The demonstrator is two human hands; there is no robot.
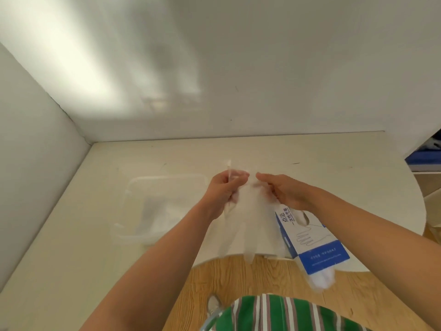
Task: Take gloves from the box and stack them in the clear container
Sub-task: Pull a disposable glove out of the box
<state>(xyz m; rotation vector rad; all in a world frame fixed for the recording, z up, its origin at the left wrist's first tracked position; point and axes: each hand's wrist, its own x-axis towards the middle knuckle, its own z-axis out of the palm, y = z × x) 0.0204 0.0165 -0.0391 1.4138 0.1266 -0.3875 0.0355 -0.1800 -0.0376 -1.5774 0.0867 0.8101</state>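
Note:
A thin translucent white glove (pixel 250 225) hangs above the table, fingers pointing down toward me. My left hand (pixel 223 194) grips its upper left edge and my right hand (pixel 284 191) pinches its upper right edge, holding it spread between them. The blue-and-white glove box (pixel 317 244) lies on the table under my right wrist, with more glove material (pixel 322 279) spilling from its near end. The clear container (pixel 133 211) stands on the table left of my hands, with pale gloves (pixel 164 218) inside it.
The white table (pixel 107 163) sits in a corner, with walls behind and to the left. Its curved near edge drops to a wooden floor (pixel 250 278). Blue items (pixel 424 156) lie beyond the table at the far right.

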